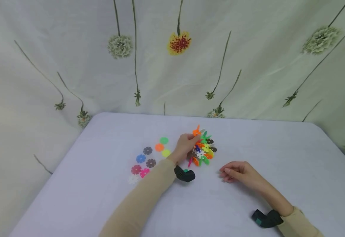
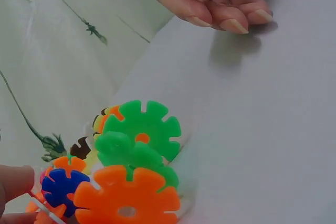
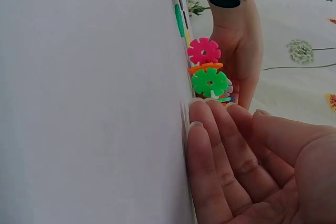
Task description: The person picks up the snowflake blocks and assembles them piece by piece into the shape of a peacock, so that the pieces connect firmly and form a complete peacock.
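Observation:
A cluster of interlocked notched plastic discs (image 1: pixel 205 148), in orange, green, yellow, white, blue, brown and pink, sits on the white table toward the back. My left hand (image 1: pixel 185 146) is at its left side, pinching a disc at its edge between thumb and finger. The left wrist view shows those fingertips (image 2: pixel 14 182) at the left border, beside a blue disc (image 2: pixel 64 186) and a large orange disc (image 2: pixel 126 195). My right hand (image 1: pixel 237 172) rests at the right of the cluster, apart from it, fingers loosely bent and holding nothing.
Loose flat discs lie left of the cluster, among them a blue one (image 1: pixel 141 158), an orange one (image 1: pixel 159 147) and a pink one (image 1: pixel 144 172). Part of a green disc (image 1: pixel 185 170) shows by the left wrist. A flower-print cloth (image 1: pixel 160 75) hangs behind the table (image 1: pixel 279 151).

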Available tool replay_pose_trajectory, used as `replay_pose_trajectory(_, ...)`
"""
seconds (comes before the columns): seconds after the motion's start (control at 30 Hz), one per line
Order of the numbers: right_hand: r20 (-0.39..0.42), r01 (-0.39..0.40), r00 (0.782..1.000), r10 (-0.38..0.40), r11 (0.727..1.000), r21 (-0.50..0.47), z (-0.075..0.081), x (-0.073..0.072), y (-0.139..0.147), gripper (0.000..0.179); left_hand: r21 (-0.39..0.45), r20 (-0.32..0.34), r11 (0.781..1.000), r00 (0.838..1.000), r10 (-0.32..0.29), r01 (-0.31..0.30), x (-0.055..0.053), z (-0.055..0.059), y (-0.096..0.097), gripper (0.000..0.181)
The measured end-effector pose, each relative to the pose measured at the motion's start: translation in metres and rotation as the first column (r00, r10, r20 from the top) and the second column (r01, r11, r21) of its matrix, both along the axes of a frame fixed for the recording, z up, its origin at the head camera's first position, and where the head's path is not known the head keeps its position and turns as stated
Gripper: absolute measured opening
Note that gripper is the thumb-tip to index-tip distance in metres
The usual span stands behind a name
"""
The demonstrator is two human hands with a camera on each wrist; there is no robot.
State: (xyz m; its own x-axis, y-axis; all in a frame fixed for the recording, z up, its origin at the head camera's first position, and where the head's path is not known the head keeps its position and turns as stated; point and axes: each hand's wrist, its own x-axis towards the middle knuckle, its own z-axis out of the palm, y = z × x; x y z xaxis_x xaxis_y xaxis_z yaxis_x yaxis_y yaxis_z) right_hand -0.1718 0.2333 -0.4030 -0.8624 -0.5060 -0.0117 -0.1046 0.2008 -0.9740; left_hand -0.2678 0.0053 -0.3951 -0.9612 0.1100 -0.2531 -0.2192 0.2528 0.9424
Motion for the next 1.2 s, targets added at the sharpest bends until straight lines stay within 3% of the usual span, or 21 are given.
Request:
replay_pose_trajectory(0.3, -0.008, -0.031, 0.999, 0.031, 0.999, 0.027, 0.001, 0.001, -0.01, 0.025, -0.159, -0.05, 0.983, 0.994, -0.101, 0.092, 0.002, 0.007, -0.02, 0.047)
replay_pose_trajectory(0.5, -0.06, -0.062, 0.996, 0.07, 0.99, 0.124, 0.009, 0.005, -0.035, 0.02, -0.262, -0.119, 0.949, 0.969, -0.214, 0.178, 0.005, 0.013, -0.046, 0.041)
replay_pose_trajectory(0.6, -0.11, -0.057, 0.991, 0.08, 0.979, 0.197, 0.011, 0.006, -0.053, 0.02, -0.276, -0.147, 0.935, 0.952, -0.27, 0.222, 0.016, 0.023, -0.078, 0.041)
replay_pose_trajectory(0.7, -0.175, -0.052, 0.98, 0.098, 0.967, 0.25, 0.009, 0.005, -0.071, 0.024, -0.262, -0.189, 0.93, 0.931, -0.312, 0.259, 0.031, 0.03, -0.122, 0.041)
replay_pose_trajectory(0.87, -0.214, -0.078, 0.965, 0.153, 0.943, 0.322, 0.002, -0.002, -0.094, 0.039, -0.268, -0.242, 0.921, 0.905, -0.349, 0.284, 0.052, 0.023, -0.196, 0.044)
replay_pose_trajectory(1.03, -0.248, -0.05, 0.957, 0.149, 0.929, 0.366, -0.002, -0.009, -0.107, 0.034, -0.326, -0.196, 0.916, 0.931, -0.309, 0.235, 0.058, 0.007, -0.239, 0.046)
replay_pose_trajectory(1.1, -0.267, -0.046, 0.951, 0.155, 0.927, 0.372, -0.004, -0.01, -0.108, 0.027, -0.35, -0.168, 0.911, 0.941, -0.292, 0.22, 0.056, 0.001, -0.244, 0.046)
replay_pose_trajectory(1.2, -0.275, -0.045, 0.948, 0.157, 0.926, 0.374, -0.006, -0.011, -0.107, 0.019, -0.42, -0.157, 0.882, 0.94, -0.304, 0.215, 0.052, -0.005, -0.243, 0.047)
